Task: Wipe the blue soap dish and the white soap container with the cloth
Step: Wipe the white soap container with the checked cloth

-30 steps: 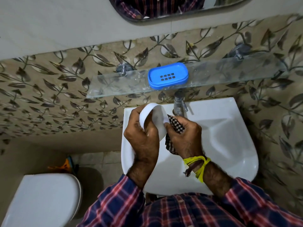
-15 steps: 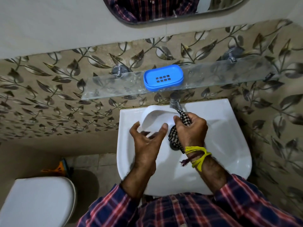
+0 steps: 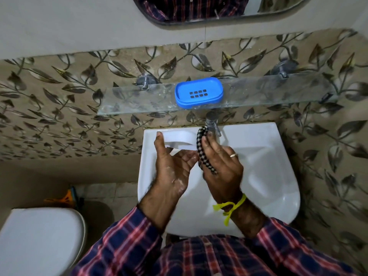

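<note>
The blue soap dish (image 3: 198, 92), oval with small drain holes, rests on the glass shelf (image 3: 139, 100) above the basin. My left hand (image 3: 171, 166) holds the white soap container (image 3: 179, 139) over the basin's back left corner, fingers along its far edge and thumb near its right end. My right hand (image 3: 221, 164) presses a black-and-white checked cloth (image 3: 203, 150) against the container's right end. Most of the cloth is hidden in my palm.
A white washbasin (image 3: 258, 156) lies under both hands, with a chrome tap (image 3: 212, 124) at its back edge just beyond the cloth. A white toilet lid (image 3: 39, 240) sits at the lower left. A mirror (image 3: 199, 8) hangs above the leaf-patterned tiles.
Both hands have moved up toward the tap with the container. The container has turned from edge-on to lying wide across, and my right hand has opened flatter over the cloth.
</note>
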{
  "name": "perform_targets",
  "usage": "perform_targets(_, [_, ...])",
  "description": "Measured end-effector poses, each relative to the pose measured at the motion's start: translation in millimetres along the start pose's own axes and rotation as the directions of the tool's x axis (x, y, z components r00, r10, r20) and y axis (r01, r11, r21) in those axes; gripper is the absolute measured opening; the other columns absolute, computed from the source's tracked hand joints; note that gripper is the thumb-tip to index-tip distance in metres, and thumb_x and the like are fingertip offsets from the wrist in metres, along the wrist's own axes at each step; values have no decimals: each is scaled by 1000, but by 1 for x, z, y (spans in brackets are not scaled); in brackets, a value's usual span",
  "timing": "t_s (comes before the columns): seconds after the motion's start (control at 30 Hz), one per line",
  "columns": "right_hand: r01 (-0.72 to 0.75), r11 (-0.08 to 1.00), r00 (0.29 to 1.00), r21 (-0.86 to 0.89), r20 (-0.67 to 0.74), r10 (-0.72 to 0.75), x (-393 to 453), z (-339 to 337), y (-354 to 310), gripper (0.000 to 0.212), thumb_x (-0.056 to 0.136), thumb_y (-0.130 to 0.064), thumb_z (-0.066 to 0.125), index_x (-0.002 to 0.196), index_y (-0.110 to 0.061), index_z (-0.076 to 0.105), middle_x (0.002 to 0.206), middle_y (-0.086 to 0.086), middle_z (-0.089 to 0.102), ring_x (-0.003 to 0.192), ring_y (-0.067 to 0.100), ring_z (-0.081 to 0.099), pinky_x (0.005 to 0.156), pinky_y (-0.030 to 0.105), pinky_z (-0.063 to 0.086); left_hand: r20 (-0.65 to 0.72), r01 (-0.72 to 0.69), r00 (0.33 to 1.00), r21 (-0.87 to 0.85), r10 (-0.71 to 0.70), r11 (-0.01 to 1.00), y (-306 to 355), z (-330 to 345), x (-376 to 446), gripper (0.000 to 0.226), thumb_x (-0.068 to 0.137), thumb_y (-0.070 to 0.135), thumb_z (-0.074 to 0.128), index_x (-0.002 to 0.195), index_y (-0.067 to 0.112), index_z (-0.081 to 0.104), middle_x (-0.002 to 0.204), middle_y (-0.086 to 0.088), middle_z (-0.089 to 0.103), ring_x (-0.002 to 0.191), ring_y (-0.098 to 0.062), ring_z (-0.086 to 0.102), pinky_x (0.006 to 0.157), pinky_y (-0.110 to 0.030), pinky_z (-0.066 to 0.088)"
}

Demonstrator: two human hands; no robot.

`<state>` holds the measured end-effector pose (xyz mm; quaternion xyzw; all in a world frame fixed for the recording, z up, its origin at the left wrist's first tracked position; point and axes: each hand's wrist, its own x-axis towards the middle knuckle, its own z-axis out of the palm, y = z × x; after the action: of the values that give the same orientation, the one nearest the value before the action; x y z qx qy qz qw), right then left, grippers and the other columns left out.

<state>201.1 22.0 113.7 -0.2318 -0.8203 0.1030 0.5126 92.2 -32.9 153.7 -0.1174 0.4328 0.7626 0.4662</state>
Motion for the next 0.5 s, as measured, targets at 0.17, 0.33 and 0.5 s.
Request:
perform_targets(0.17, [-121, 991, 980, 50, 167, 111, 0, -17, 32, 50, 72, 17, 69, 113, -12, 73, 125, 7, 66, 93, 25, 69, 84, 41, 53, 172, 74, 983, -27, -68, 997, 14, -25, 11, 61, 92, 59, 52, 129, 10, 53, 95, -21, 72, 88, -37, 70, 93, -58, 54])
perform_targets(0.33, [-385, 889, 919, 248, 190, 345, 28, -28, 25, 46, 73, 13, 67, 110, -15, 73, 113, 1, 72, 107, 15, 67, 97, 39, 51, 243, 107, 960, 143, -139, 984, 4, -42, 5, 65, 88, 51, 47, 144, 17, 55, 116, -17, 64, 102, -33, 60, 112, -57, 36])
perform_targets(0.5, [-90, 993, 919, 82, 390, 51, 52, -26, -15, 52, 70, 1, 68, 116, -21, 72, 120, -1, 70, 105, 19, 62, 92, 32, 48, 291, 66, 946, 264, -144, 962, -22, -40, 0, 52, 101, 49, 38, 127, 17, 70, 127, -5, 70, 112, -19, 69, 90, -35, 58])
